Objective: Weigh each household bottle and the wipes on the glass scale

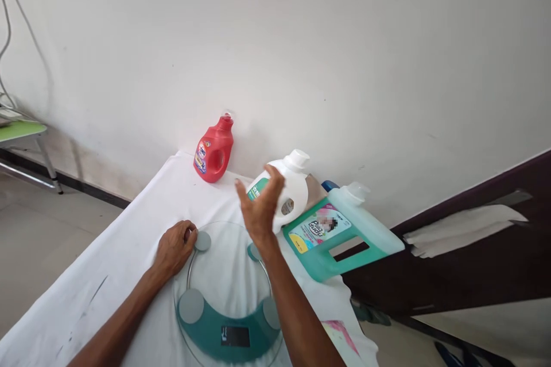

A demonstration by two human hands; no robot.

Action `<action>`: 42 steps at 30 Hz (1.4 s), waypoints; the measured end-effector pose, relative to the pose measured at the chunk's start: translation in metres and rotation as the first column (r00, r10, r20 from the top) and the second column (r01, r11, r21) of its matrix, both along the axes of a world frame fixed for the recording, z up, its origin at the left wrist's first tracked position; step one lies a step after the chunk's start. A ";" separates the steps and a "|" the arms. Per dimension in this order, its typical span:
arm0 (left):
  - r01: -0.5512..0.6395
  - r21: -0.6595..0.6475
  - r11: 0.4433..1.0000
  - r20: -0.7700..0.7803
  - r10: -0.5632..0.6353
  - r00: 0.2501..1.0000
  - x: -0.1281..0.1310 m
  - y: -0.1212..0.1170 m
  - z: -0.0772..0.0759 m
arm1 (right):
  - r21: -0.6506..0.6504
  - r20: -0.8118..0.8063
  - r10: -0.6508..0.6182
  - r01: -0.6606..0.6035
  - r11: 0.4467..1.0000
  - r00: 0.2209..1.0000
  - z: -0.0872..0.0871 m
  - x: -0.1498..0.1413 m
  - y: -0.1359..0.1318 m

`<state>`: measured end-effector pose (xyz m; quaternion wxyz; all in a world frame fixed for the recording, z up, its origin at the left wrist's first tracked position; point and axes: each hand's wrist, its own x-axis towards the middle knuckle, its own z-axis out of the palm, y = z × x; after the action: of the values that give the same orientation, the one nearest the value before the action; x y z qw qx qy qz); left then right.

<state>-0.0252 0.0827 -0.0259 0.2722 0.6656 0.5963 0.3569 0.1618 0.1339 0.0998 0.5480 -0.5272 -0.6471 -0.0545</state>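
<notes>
My left hand (pixel 175 248) rests on the white cloth with its fingers curled in, against the upper left rim of a round glass bathroom scale (pixel 230 335). Nothing shows in that hand. My right hand (pixel 262 206) is raised beyond the scale, its thumb and fingers spread, in front of a white detergent bottle (pixel 297 188). It covers part of the bottle's green label; whether it touches the bottle I cannot tell. To the right leans a large jug of green liquid (pixel 321 261) with a white cap. A red detergent bottle (pixel 216 149) stands at the back by the wall.
A white cloth (pixel 116 275) covers the table, which meets the wall (pixel 301 57). A blue object shows partly behind the jug. At the right is a dark brown panel (pixel 473 264) with a pale cloth strip (pixel 465 230). A green-topped stool (pixel 21 131) stands far left.
</notes>
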 end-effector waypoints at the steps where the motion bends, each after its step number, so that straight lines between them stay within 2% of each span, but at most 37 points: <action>1: -0.002 0.000 1.000 0.000 0.002 1.000 0.000 -0.001 0.001 | 0.068 0.008 -0.092 0.092 0.993 0.996 0.002 0.019 -0.018; 3: -0.007 -0.003 1.000 0.001 0.007 1.000 -0.001 -0.003 0.004 | 0.096 -0.024 -0.275 0.276 0.956 0.961 0.003 0.055 -0.041; 5: -0.014 -0.005 1.000 -0.001 0.014 1.000 -0.001 -0.004 0.007 | -0.003 -0.111 -0.353 0.355 0.935 0.929 -0.002 0.085 -0.049; 6: -0.017 -0.006 1.000 -0.004 0.017 1.000 -0.001 -0.004 0.008 | -0.076 -0.170 -0.345 0.337 0.939 0.923 -0.006 0.095 -0.048; 8: -0.022 -0.007 1.000 -0.011 0.021 1.000 -0.001 -0.005 0.010 | -0.209 -0.308 -0.280 0.222 0.952 0.909 -0.015 0.108 -0.040; 13: -0.038 -0.015 0.999 -0.024 0.037 0.999 0.001 -0.004 0.009 | -0.343 -0.517 -0.275 0.098 0.934 0.810 -0.029 0.123 -0.005; 15: -0.042 -0.028 0.999 -0.027 0.041 0.999 0.002 -0.003 0.008 | -0.342 -0.581 -0.214 0.003 0.940 0.785 -0.032 0.128 0.009; 17: -0.043 -0.045 0.998 -0.031 0.042 0.999 0.003 -0.002 0.008 | -0.282 -0.663 -0.149 -0.061 0.957 0.734 -0.036 0.129 0.019; 20: -0.049 -0.050 0.998 -0.023 0.048 0.999 0.004 -0.002 0.009 | -0.188 -0.746 -0.137 -0.009 0.982 0.651 -0.037 0.121 0.026; 22: -0.049 -0.044 0.998 -0.013 0.048 0.999 0.004 -0.001 0.009 | -0.166 -0.760 -0.155 0.042 0.985 0.631 -0.034 0.113 0.024; 27: -0.039 -0.044 0.998 -0.012 0.039 0.999 0.004 -0.002 0.009 | -0.076 -0.720 -0.130 0.109 0.991 0.682 -0.010 0.098 -0.004; 30: -0.035 -0.043 0.998 -0.008 0.034 0.999 0.003 -0.002 0.009 | -0.012 -0.722 -0.040 0.045 0.999 0.690 0.012 0.094 -0.032; 33: -0.032 -0.035 0.999 -0.004 0.032 0.999 0.003 -0.002 0.009 | -0.018 -0.769 0.025 -0.061 0.998 0.638 0.027 0.087 -0.066; 36: -0.029 -0.026 0.999 -0.003 0.029 1.000 0.002 -0.003 0.008 | -0.074 -0.803 0.025 -0.140 0.987 0.595 0.026 0.078 -0.099; 39: -0.028 -0.021 0.999 -0.008 0.028 1.000 0.001 -0.003 0.007 | -0.102 -0.825 0.020 -0.184 0.978 0.565 0.014 0.068 -0.125; 42: -0.031 -0.020 0.999 -0.016 0.030 0.999 0.001 -0.002 0.006 | -0.110 -0.826 0.035 -0.222 0.969 0.562 0.002 0.058 -0.139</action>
<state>-0.0246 0.0805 -0.0196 0.2689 0.6564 0.6120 0.3497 0.2203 -0.0055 0.1019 0.7309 -0.4962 -0.3589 0.3014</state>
